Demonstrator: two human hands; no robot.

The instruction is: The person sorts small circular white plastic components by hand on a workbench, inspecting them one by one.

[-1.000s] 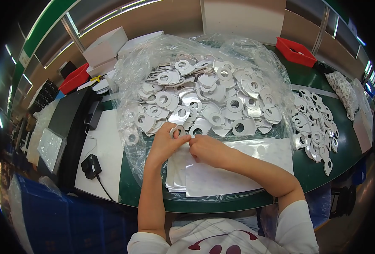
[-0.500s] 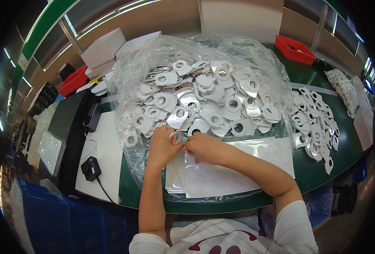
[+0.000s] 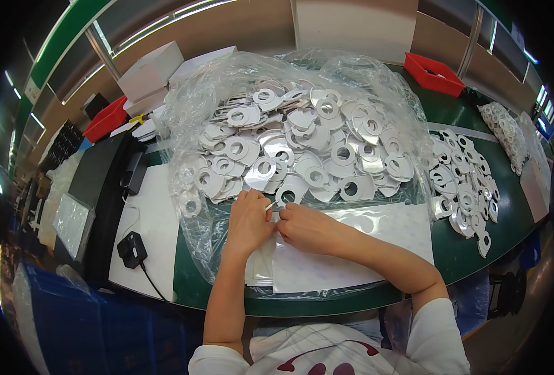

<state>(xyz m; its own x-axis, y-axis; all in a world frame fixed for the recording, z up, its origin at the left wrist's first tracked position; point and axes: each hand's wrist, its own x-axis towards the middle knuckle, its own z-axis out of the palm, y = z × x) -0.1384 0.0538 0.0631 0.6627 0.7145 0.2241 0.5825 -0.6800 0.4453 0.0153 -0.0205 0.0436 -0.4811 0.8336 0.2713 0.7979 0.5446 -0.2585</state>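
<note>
My left hand (image 3: 249, 220) is closed on a small white ring-shaped piece (image 3: 270, 205), which shows nearly edge-on between thumb and fingers. Close beside it, my right hand (image 3: 308, 229) has its fingers pinched together near the piece; what they hold, if anything, is hidden. Both hands are just above a stack of white glossy sheets (image 3: 352, 262). Right beyond the fingers rises a big heap of flat white pieces with round holes (image 3: 314, 134), lying on a clear plastic bag (image 3: 192, 106).
More ring pieces (image 3: 464, 187) lie on the green table (image 3: 452, 256) to the right. Red bins (image 3: 433, 74) stand at the far right and far left. At left are a black device (image 3: 102, 194), a small black box with a cable (image 3: 132, 249) and white boxes (image 3: 152, 69).
The ring piece in my left hand has turned from showing its open face to nearly edge-on. My right hand has shifted slightly nearer me, its fingers more curled.
</note>
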